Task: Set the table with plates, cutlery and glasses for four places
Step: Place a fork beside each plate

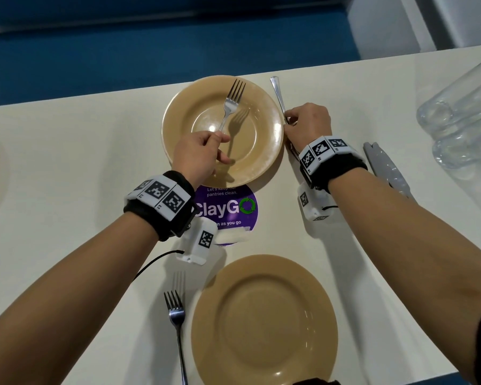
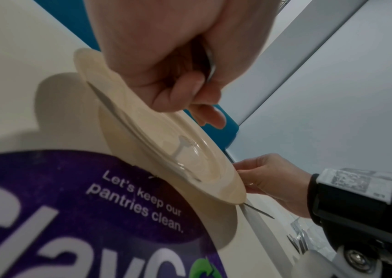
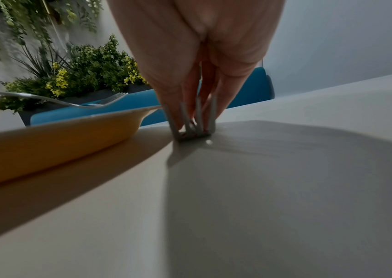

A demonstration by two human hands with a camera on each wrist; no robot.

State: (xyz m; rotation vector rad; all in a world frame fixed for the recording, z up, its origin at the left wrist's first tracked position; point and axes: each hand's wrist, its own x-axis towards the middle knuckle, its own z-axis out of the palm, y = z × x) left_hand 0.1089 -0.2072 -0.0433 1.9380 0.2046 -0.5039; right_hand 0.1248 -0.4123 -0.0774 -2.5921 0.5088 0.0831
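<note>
Our left hand [image 1: 196,154] has its grip pinched on a fork [image 1: 231,102] raised over the far plate [image 1: 264,151]. Our right hand [image 1: 307,122] grips a second fork [image 3: 194,120] lying on the surface [image 1: 81,162] just right of that plate.

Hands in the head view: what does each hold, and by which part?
Left hand grips a fork by its handle above the far plate. Right hand pinches a second fork mid-handle, beside that plate.
</note>
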